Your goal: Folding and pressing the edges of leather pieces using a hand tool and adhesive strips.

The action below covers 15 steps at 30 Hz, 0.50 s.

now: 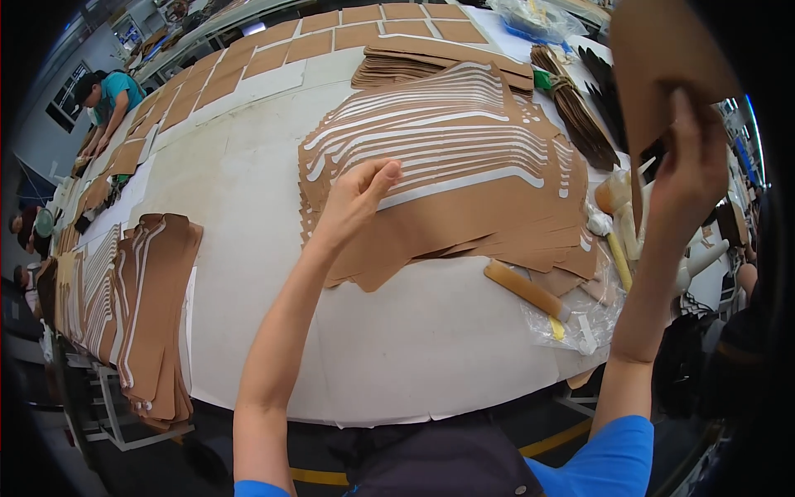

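Note:
Raised at the upper right, my right hand (691, 161) grips a brown flat piece (667, 50), leather-like, which hangs above and below the fingers. My left hand (360, 199) is closed over the left part of a fanned pile of brown pieces (472, 211), thumb against the curled fingers. What it pinches, if anything, is hidden. The pile's overlapping pieces show white edge strips in curved rows. Just behind it lies a thick stack of similar brown pieces (439, 66).
A brown stick-like tool (526, 290) lies on clear plastic film (571, 327) at the front right. Tied brown strips (575, 112) lie beyond the pile. More striped pieces (153, 306) hang over the left edge. Brown panels (315, 45) line the far side, where a co-worker (108, 103) leans.

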{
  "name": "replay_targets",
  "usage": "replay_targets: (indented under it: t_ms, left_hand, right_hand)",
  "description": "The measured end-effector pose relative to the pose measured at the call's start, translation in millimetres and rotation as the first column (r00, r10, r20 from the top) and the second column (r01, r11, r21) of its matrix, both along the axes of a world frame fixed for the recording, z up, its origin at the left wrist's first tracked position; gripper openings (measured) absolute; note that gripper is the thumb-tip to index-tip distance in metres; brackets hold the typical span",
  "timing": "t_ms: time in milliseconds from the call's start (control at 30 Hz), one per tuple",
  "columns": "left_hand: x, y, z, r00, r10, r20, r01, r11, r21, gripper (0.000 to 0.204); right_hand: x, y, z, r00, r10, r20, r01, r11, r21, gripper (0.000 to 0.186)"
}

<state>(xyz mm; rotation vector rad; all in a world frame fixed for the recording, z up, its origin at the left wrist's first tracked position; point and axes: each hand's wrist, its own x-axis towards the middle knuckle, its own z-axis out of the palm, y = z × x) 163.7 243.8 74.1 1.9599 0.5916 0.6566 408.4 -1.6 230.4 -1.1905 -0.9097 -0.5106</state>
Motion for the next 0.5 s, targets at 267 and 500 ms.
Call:
replay_targets:
  t_ms: [267,500]
  left_hand:
    - [-131.6,-53.7,6.1,0.974,-0.197,0.108,0.151,0.213,-0.965,0.075]
    - [-223.5,-56.3,-21.6,0.743,-0.526,-0.413,0.328,0.825,-0.461,0.052]
  right_hand:
    - [-215.9,-14.3,-160.7,0.443,0.574,0.689,-0.127,0.801,-0.585,0.021]
    - [-209.8,50.8,-194.7,0.633,0.704,0.321,-0.230,0.567,-0.791,0.057]
